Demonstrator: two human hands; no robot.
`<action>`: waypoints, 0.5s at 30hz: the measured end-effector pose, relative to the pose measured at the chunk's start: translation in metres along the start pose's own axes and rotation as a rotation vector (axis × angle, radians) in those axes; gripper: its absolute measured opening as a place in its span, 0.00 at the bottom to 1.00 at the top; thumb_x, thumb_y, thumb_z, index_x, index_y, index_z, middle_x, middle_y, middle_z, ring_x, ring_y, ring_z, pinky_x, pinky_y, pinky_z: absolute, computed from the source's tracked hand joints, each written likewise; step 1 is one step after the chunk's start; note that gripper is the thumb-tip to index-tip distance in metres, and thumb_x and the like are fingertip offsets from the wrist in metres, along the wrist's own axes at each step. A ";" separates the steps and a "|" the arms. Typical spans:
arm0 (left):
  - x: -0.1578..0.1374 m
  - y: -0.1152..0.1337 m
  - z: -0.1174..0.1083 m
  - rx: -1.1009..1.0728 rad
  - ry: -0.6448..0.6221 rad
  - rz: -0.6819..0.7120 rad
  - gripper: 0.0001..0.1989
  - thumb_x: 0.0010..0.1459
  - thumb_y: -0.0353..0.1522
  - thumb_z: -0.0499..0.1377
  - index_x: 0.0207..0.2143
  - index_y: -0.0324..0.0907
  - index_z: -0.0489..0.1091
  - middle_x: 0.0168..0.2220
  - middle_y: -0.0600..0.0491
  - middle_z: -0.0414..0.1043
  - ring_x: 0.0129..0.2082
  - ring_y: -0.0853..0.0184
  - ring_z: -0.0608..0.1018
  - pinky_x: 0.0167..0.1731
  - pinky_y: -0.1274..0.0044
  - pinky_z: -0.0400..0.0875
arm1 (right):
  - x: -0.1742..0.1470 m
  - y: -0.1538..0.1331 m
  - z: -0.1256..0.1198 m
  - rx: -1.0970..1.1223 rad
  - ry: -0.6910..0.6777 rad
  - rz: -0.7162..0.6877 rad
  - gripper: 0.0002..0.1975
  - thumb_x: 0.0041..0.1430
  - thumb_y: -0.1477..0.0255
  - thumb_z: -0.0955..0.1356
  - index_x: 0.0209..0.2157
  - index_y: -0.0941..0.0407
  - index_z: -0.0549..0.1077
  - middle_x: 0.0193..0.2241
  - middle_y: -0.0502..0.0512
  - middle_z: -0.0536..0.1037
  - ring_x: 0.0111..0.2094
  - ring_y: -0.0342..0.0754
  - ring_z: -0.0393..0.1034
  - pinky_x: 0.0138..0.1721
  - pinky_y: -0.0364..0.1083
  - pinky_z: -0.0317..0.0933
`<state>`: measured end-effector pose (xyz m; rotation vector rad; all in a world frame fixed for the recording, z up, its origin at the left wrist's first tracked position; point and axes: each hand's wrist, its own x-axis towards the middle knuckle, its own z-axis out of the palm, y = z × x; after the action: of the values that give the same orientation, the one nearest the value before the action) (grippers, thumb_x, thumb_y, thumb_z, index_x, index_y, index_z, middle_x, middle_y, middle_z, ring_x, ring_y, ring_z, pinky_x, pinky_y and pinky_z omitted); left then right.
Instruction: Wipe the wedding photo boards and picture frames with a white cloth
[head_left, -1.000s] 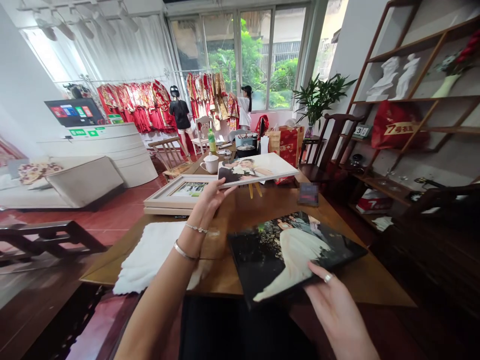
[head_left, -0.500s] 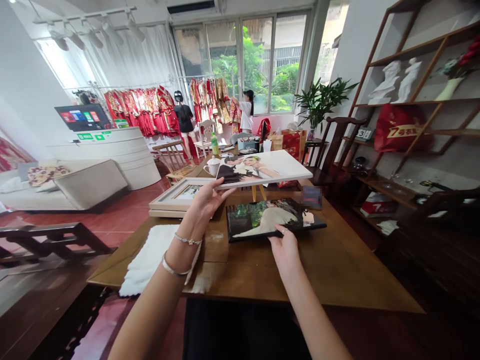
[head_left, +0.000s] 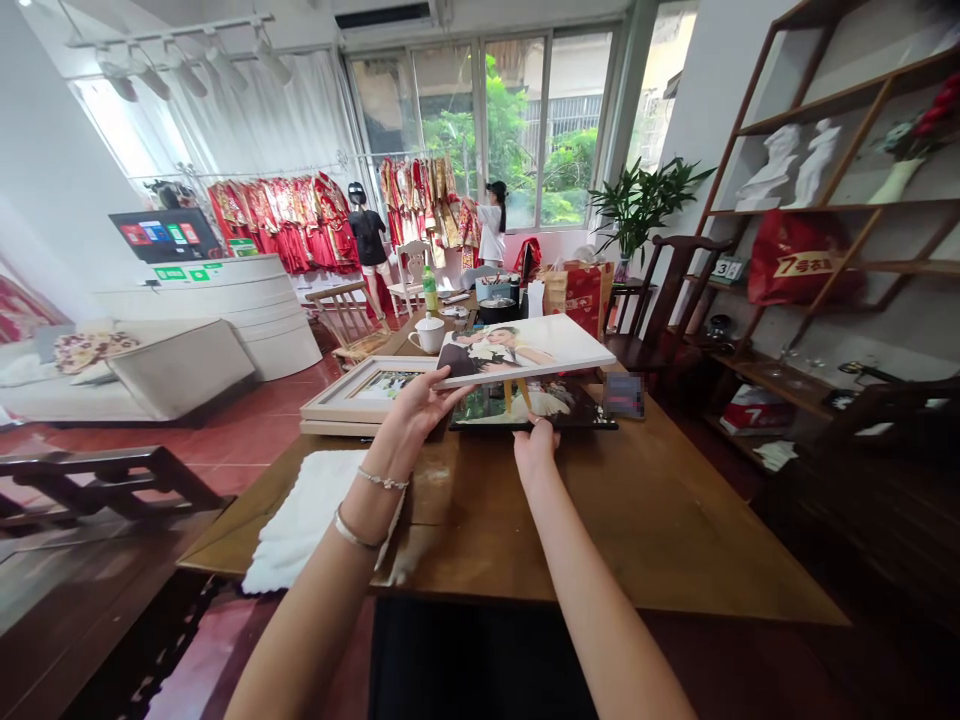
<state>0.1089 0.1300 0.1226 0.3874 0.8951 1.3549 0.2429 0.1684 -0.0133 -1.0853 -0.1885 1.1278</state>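
Note:
My left hand [head_left: 418, 408] grips the near left corner of a white-edged photo panel [head_left: 562, 342], thumb on top and fingers beneath, holding it raised above the table. Below and partly behind it is a dark, glossy photo panel [head_left: 487, 407]. My right hand [head_left: 538, 440] is closed on the near edge of that dark panel, thumb on its face. The white panel hides the dark one's far part. To the left, light picture frames [head_left: 341, 405] lie stacked, and in front of them a white cloth [head_left: 296, 530] is spread.
The wooden table [head_left: 637, 540] also bears a white cup [head_left: 429, 335], a green-labelled bottle [head_left: 430, 290] and a small dark box [head_left: 624, 395]. Behind stand red bags [head_left: 581, 295] and a dark chair [head_left: 671, 285]. Two people stand by racks of red garments [head_left: 300, 220].
My right hand has pushed the dark panel away from me and slightly left, partly under the white panel. My left hand has lowered the white panel a little.

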 end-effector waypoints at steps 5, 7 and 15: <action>0.015 -0.009 -0.006 -0.011 0.042 -0.020 0.10 0.61 0.21 0.51 0.43 0.32 0.67 0.31 0.48 0.73 0.30 0.65 0.78 0.28 0.74 0.78 | 0.002 -0.002 0.012 -0.010 0.075 0.023 0.25 0.56 0.79 0.59 0.54 0.45 0.53 0.49 0.51 0.71 0.46 0.42 0.70 0.36 0.45 0.70; 0.022 -0.013 -0.009 -0.015 0.055 -0.032 0.09 0.61 0.22 0.52 0.44 0.34 0.67 0.33 0.48 0.73 0.30 0.66 0.77 0.29 0.74 0.77 | 0.003 -0.003 0.017 -0.019 0.091 0.034 0.22 0.60 0.77 0.61 0.55 0.48 0.55 0.50 0.54 0.70 0.47 0.44 0.69 0.39 0.48 0.70; 0.044 -0.023 -0.017 -0.039 0.078 -0.059 0.16 0.61 0.37 0.56 0.50 0.39 0.65 0.48 0.48 0.67 0.42 0.63 0.74 0.40 0.66 0.72 | 0.003 -0.016 0.012 -0.099 -0.082 0.243 0.15 0.62 0.68 0.64 0.50 0.57 0.66 0.49 0.58 0.71 0.45 0.49 0.70 0.43 0.53 0.67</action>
<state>0.1095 0.1620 0.0815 0.2774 0.9366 1.3383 0.2473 0.1783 0.0041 -1.1728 -0.1824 1.3940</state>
